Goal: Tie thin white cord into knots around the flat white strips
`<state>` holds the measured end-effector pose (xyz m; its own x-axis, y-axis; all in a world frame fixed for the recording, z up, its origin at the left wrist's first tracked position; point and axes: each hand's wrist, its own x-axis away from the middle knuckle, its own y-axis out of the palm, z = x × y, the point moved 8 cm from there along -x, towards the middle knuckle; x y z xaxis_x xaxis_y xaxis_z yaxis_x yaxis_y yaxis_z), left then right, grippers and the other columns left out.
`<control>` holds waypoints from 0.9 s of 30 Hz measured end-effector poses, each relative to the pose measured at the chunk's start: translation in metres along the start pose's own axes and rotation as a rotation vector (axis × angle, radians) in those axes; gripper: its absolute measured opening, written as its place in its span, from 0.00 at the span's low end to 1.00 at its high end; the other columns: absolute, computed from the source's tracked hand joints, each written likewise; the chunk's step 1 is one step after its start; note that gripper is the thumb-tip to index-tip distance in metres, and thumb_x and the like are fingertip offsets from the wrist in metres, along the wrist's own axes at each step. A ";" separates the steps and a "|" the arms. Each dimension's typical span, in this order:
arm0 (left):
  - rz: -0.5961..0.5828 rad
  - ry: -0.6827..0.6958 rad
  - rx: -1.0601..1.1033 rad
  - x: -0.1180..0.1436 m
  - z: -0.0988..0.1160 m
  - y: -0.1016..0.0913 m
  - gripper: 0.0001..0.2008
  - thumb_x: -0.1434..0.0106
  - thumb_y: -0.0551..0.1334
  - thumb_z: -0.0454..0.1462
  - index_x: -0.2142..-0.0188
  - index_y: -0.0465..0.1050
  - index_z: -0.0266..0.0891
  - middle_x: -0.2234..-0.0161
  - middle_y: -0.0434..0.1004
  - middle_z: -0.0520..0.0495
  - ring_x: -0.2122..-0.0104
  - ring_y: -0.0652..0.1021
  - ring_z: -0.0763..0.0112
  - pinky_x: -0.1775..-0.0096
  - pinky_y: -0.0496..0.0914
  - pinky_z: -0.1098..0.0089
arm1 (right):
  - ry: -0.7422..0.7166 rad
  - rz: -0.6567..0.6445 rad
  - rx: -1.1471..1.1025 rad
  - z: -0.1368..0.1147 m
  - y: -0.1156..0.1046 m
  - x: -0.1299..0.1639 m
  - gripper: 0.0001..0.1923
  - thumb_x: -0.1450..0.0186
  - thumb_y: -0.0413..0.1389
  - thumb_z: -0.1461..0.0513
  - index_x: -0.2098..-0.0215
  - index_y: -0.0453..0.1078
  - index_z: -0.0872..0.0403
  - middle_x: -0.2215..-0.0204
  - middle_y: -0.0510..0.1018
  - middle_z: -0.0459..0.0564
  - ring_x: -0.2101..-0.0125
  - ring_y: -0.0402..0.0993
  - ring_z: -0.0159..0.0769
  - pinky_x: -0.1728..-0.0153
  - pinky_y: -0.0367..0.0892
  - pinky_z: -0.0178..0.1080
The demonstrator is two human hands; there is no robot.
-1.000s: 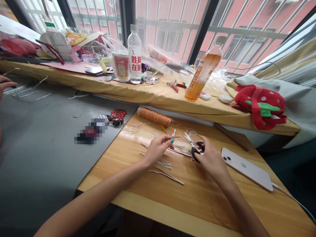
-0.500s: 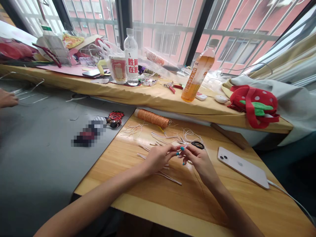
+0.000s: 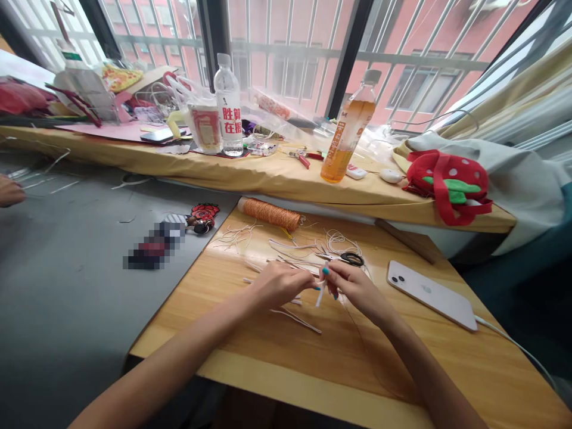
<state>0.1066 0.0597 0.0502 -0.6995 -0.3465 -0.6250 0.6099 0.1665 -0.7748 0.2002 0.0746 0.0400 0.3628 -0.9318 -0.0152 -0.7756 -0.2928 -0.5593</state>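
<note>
A: Head view: how many hands show over the wooden table (image 3: pixel 277 351)?

B: Two of the person's own. The left hand (image 3: pixel 277 285) and the right hand (image 3: pixel 355 287) meet near the middle of the table, fingertips pinched narrowly on one short white strip (image 3: pixel 320 294) that hangs between them. A third hand, someone else's (image 3: pixel 9 192), shows at the far left edge over the grey surface.

A: And the loose things?

B: One pair of black-handled scissors (image 3: pixel 351 258) lies just beyond the right hand, one orange thread spool (image 3: pixel 269 213) lies near the table's far edge, and one white phone (image 3: pixel 429 294) with a cable lies to the right. Several more white strips (image 3: pixel 295 316) are scattered under and beyond the hands.

A: Any containers?

B: Two bottles on the yellow ledge: a clear water bottle (image 3: pixel 228 113), whose level cannot be told, and a bottle (image 3: pixel 344 143) holding orange liquid. A red strawberry bag (image 3: pixel 449 187) is closed.

A: Room to move?

B: The table's near half is bare wood up to its front edge; the phone sits well apart from the right hand.
</note>
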 end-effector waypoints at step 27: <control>-0.035 -0.168 -0.247 -0.002 -0.011 0.004 0.14 0.40 0.47 0.33 0.78 0.65 0.36 0.80 0.67 0.51 0.81 0.67 0.78 0.78 0.57 0.76 | 0.143 0.311 -0.248 0.032 -0.017 -0.001 0.20 0.43 0.47 0.47 0.74 0.63 0.56 0.84 0.64 0.42 0.82 0.61 0.27 0.80 0.58 0.31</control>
<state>0.1065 0.0709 0.0467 -0.6348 -0.5003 -0.5888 0.4630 0.3639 -0.8083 0.2297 0.0878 0.0228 0.0300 -0.9992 -0.0265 -0.9440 -0.0196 -0.3293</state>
